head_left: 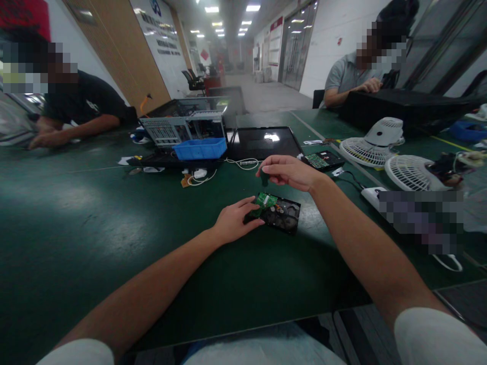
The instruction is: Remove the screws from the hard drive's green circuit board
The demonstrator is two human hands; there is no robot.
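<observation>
A black hard drive (284,219) lies on the green table with a green circuit board (267,199) at its far left end. My left hand (236,219) grips the drive's left end, thumb along the near edge and fingers at the far edge. Above the board, my right hand (286,171) is closed around the dark green handle of a screwdriver (264,177). The screwdriver stands roughly upright, its tip pointing down at the circuit board. Whether the tip sits in a screw is too small to tell.
Behind the drive are a blue bin (201,149), an open metal computer case (163,134) and a black panel (262,142). Another drive with a board (323,160) lies right of them. White fan parts (363,151) and a power strip (373,196) stand at right. Two people sit across the table.
</observation>
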